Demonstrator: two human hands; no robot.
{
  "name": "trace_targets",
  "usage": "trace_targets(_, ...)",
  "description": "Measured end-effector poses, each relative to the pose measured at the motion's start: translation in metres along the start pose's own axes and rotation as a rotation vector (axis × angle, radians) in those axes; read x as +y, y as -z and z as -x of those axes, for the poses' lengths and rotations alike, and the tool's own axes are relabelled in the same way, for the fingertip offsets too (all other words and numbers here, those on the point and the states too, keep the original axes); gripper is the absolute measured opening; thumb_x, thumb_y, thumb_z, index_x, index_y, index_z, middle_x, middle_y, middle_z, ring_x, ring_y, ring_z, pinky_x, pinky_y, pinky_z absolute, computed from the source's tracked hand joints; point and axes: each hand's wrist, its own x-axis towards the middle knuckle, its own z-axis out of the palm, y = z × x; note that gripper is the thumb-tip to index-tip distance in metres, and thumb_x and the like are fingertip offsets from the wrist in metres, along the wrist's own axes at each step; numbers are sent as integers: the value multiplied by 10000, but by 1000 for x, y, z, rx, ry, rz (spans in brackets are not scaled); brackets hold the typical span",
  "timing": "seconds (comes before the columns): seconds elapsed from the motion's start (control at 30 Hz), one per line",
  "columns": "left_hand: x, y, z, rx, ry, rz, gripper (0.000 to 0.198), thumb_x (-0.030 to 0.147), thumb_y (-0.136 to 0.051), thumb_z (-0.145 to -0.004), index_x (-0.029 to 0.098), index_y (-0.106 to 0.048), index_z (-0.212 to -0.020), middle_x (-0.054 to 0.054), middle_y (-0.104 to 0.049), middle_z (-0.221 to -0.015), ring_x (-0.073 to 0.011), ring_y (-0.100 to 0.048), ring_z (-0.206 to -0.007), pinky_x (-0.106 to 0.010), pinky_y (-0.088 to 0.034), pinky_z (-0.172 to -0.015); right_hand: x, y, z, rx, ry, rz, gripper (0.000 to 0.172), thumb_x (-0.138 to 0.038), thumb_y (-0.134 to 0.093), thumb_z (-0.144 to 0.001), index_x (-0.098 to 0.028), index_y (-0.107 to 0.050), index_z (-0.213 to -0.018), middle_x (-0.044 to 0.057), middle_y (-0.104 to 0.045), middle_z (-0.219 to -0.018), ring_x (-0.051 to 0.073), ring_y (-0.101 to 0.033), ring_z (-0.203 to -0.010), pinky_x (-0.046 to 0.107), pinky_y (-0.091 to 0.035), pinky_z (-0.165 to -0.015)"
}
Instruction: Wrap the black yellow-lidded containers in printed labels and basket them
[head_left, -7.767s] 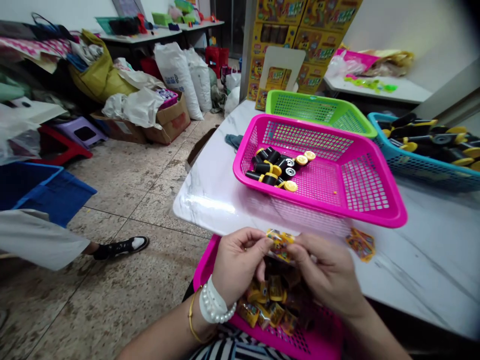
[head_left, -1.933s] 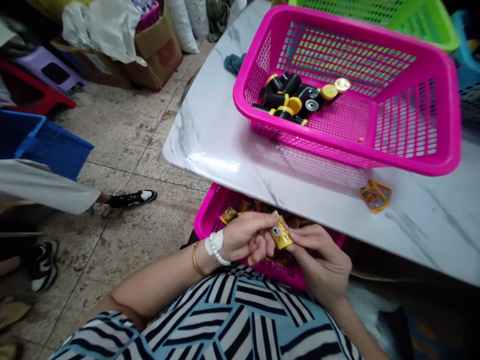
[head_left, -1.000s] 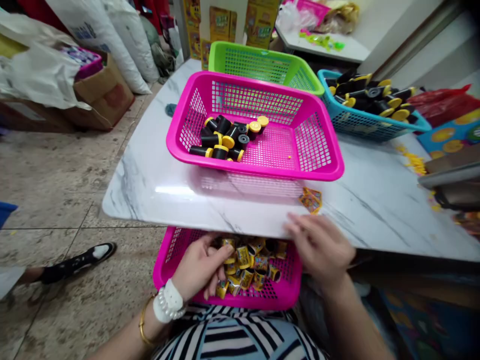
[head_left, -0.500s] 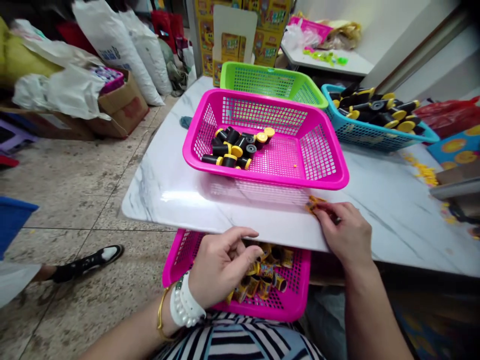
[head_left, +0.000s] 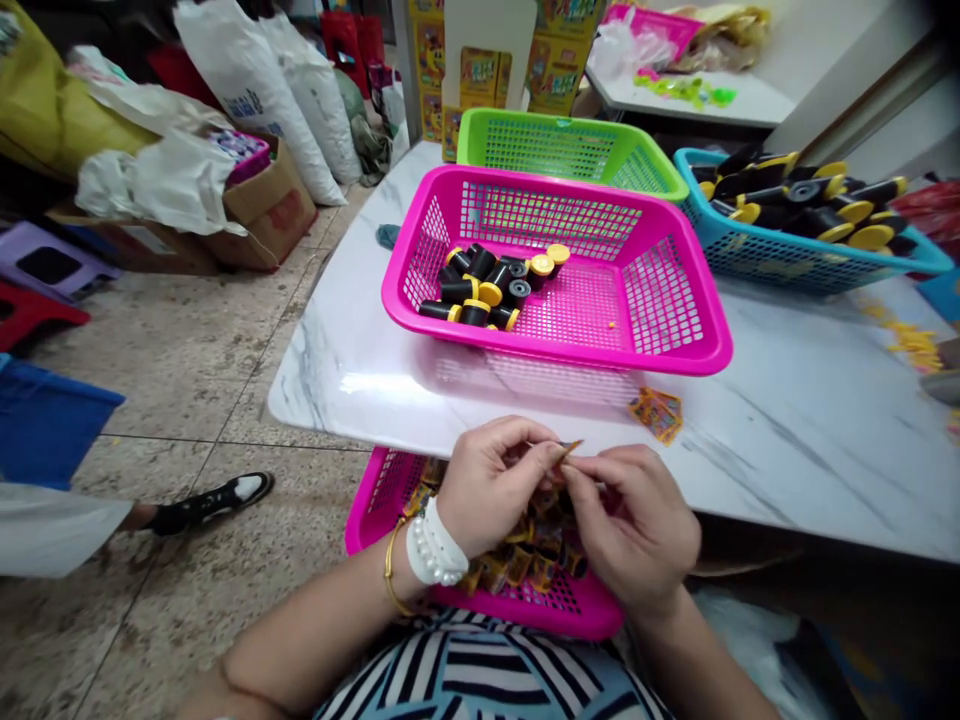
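My left hand (head_left: 499,485) and my right hand (head_left: 634,520) meet above the lower pink basket (head_left: 592,618), pinching a small orange wrapper piece (head_left: 571,450) between their fingertips. That basket, on my lap, holds several orange-yellow printed wrapper rings (head_left: 519,565). More flat orange wrappers (head_left: 658,413) lie on the marble-patterned table (head_left: 765,440), just beyond my right hand. Behind my hands, the upper pink basket (head_left: 555,355) holds several black cylinders with yellow caps (head_left: 475,313), gathered at its left side.
A green basket (head_left: 555,125) stands behind the pink one. At the right, a blue basket (head_left: 787,262) is full of black and yellow pieces. Sacks (head_left: 255,100) and a cardboard box (head_left: 274,205) stand on the floor at left, near a person's shoe (head_left: 244,490).
My right hand has moved left from the wrappers on the table to meet my left hand. Both now pinch a wrapper piece; my left hand was open before. The view has shifted slightly.
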Motion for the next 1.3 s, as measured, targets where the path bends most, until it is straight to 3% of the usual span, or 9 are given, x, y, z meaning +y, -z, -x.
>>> trace_targets(0.1, -1, 13, 1, -85, 125, 54, 201, 332, -643, -920, 151, -666, -835, 32, -603, -584, -47, -444, -396, -148, -328, -379, 6, -3, -2, -63, -235, -175, 171, -206, -716, -908, -216, -706, -1079, 35, -685, -916, 145, -649, -753, 266, -538, -633)
trace_targets(0.17, -3, 17, 1, -120, 156, 63, 208, 342, -629, -934, 154, -660, -850, 46, -579, -539, -52, -437, -376, -152, -333, -373, 11, -4, -7, -189, -412, -338, 248, -317, -699, -927, -198, -697, -1144, 52, -719, -934, 147, -667, -709, 254, -539, -578)
trace_targets(0.23, -3, 16, 1, -71, 110, 66, 171, 317, -646, -925, 154, -663, -873, 50, -575, -547, -59, -468, -393, -159, -372, -394, 11, -5, -11, -318, -517, -429, 211, -375, -674, -945, -179, -725, -1002, 15, -705, -754, 124, -621, -568, 224, -491, -492)
trace_targets(0.3, -2, 14, 3, 66, 12, 62, 136, 290, -686, -901, 156, -663, -914, 38, -612, -625, -61, -508, -434, -169, -411, -426, 7, -7, -15, -307, -532, -389, 275, -382, -659, -958, -179, -691, -775, -42, -579, -538, 93, -505, -445, 201, -404, -425)
trace_targets(0.43, 3, 12, 17, 285, -238, -120, 156, 272, -683, -932, 151, -683, -834, -3, -642, -695, -72, -547, -522, -187, -429, -485, 1, -14, -16, -104, -460, -236, 367, -367, -633, -977, -186, -607, -658, -61, -495, -489, 77, -419, -435, 199, -336, -416)
trace_targets(0.6, 7, 12, 31, 326, -503, -315, 112, 206, -710, -920, 127, -751, -853, -22, -663, -676, -85, -574, -570, -197, -442, -532, 0, -21, -6, -112, -409, -157, 444, -353, -568, -1021, -196, -504, -611, -63, -436, -514, 77, -391, -464, 212, -323, -455)
trace_targets(0.8, 6, 9, 30, 370, -444, -272, 123, 260, -746, -899, 139, -760, -882, -22, -668, -686, -90, -562, -554, -206, -449, -515, -6, -22, -3, -109, -270, -120, 388, -284, -570, -1022, -200, -503, -649, -65, -432, -552, 80, -401, -482, 215, -322, -475)
trace_targets(1.07, 4, 11, 31, 355, -134, -46, 169, 274, -811, -804, 156, -702, -860, 13, -611, -681, -78, -507, -516, -201, -423, -484, -6, -22, -4, -57, -111, -59, 311, -199, -581, -1007, -209, -529, -701, -56, -453, -590, 91, -415, -496, 229, -334, -493)
trace_targets(1.3, 4, 14, 32, 338, -275, -205, 153, 178, -822, -797, 149, -709, -698, -7, -639, -680, -88, -528, -575, -215, -419, -544, -7, -25, -8, -108, 31, -1, 276, -177, -553, -1018, -207, -550, -745, -46, -499, -621, 91, -474, -531, 227, -370, -539)
